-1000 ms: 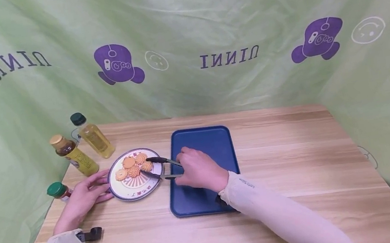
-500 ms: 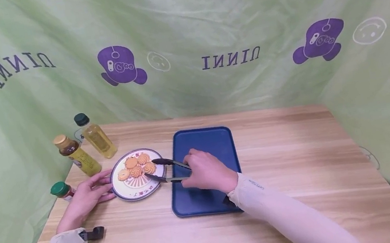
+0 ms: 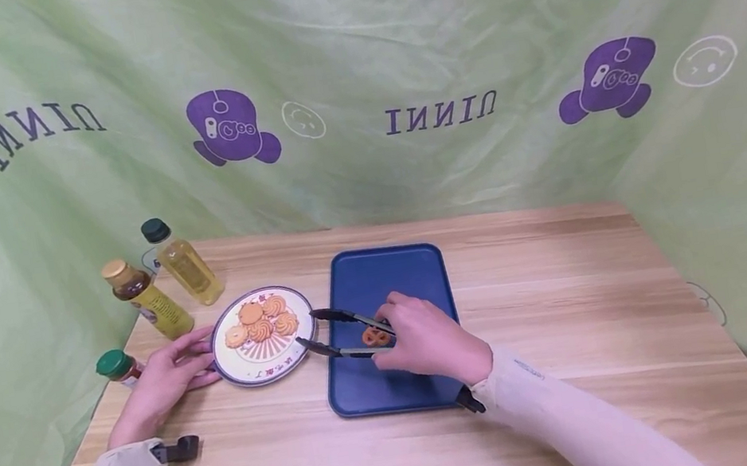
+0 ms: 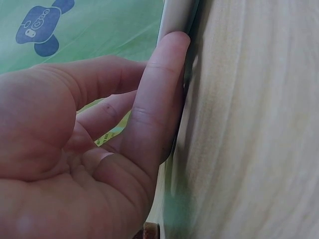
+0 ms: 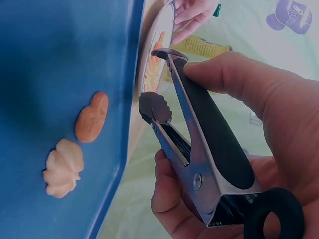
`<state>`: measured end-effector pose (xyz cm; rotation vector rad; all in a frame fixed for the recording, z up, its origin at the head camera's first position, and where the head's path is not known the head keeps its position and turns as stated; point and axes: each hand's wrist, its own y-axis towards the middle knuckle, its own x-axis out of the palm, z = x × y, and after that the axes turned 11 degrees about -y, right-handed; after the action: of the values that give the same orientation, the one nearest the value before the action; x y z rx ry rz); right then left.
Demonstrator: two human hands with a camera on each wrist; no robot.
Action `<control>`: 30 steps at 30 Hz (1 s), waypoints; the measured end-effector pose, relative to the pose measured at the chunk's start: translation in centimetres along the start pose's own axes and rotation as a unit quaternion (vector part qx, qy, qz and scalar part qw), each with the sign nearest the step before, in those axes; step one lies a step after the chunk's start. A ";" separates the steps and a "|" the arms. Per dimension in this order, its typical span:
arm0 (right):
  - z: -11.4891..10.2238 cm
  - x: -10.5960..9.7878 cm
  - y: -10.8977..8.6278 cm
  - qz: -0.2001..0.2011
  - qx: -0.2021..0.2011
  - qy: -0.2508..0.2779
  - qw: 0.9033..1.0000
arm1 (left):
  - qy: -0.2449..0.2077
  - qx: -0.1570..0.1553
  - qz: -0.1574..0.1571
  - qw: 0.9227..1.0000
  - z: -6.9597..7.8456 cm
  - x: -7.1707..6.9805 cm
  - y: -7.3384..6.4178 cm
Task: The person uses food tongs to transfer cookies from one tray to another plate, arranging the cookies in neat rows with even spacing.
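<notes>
In the head view my left hand [image 3: 167, 381] rests at the left rim of a round white plate [image 3: 266, 368] with a dark edge, its straight fingers touching the rim. Several ridged butter cookies [image 3: 260, 330] lie on the plate. My right hand [image 3: 426, 342] grips metal tongs [image 5: 199, 144] with black handles and tips. Their jaws are spread with nothing between them, the tips just at the plate's right edge. Below lies a blue tray [image 3: 386, 271] bearing a brown pretzel [image 3: 375, 336] and a pale ridged cookie [image 5: 65, 169], the latter seen only in the right wrist view.
Left of the plate stand a green-capped oil bottle [image 3: 186, 269], a yellow-labelled bottle [image 3: 158, 305] and a small green-lidded jar [image 3: 120, 367], close to the left hand. Wooden tabletop [image 3: 558, 302] extends to the right of the tray. A green printed curtain [image 3: 365, 178] surrounds the table.
My right hand and the tongs have moved right, from over the cookies to the plate's edge, and the pretzel on the tray has come into sight. My left hand stays at the rim.
</notes>
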<state>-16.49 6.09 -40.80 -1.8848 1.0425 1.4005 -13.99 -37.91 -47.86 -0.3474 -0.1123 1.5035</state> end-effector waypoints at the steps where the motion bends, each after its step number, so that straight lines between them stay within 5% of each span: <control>1: 0.1 0.0 -0.2 -0.001 0.000 0.000 1.000 | -0.001 0.001 0.000 1.000 0.0 0.0 0.0; 30: 4.4 -2.1 -6.0 0.008 0.019 -0.065 0.998 | -0.015 0.008 -0.001 1.000 -0.3 0.0 0.2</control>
<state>-14.05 13.35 -40.10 -1.7379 1.0161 1.4813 -14.08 -37.95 -48.24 -0.3106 -0.1243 1.5069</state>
